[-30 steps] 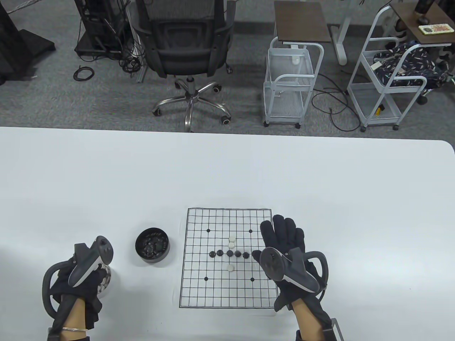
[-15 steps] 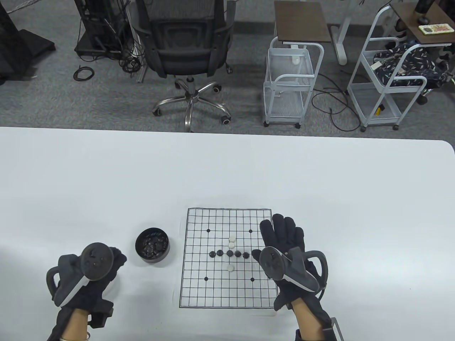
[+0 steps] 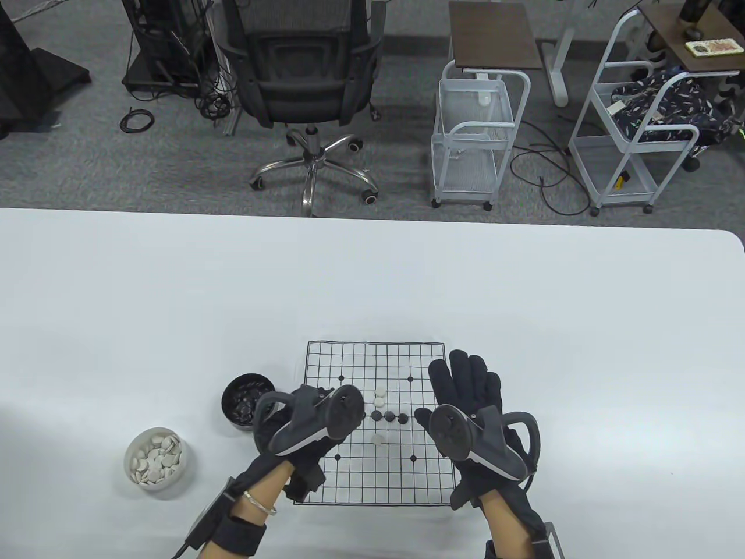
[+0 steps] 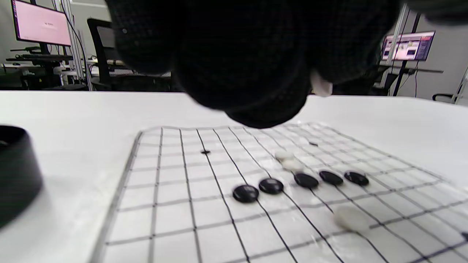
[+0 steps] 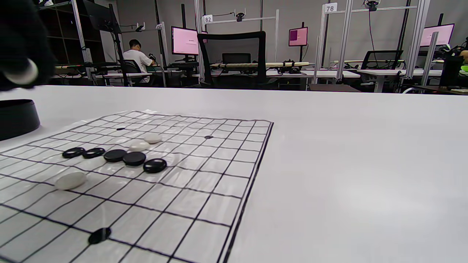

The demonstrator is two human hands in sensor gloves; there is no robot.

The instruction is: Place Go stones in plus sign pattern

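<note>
Table view: the left hand (image 3: pixel 302 431) hovers over the left part of the board (image 3: pixel 372 483), its tracker hiding the fingers, so their state cannot be told here. The right hand (image 3: pixel 471 407) lies flat at the board's right edge, fingers straight and close together. Black stones (image 3: pixel 389 416) form a row at mid-board, two white stones (image 3: pixel 379 396) stacked above, one white (image 3: pixel 378 438) below. A black bowl (image 3: pixel 241 399) sits just left of the board, a white bowl (image 3: pixel 156 460) of white stones farther left.

Left wrist view: gloved fingers (image 4: pixel 241 62) curl together, pinching a white stone (image 4: pixel 321 87) above the board. Five blacks (image 4: pixel 305 180) lie in line.

Right wrist view: the held stone (image 5: pixel 22 73) shows at far left, above the grid; the right hand's own fingers are out of sight.
</note>
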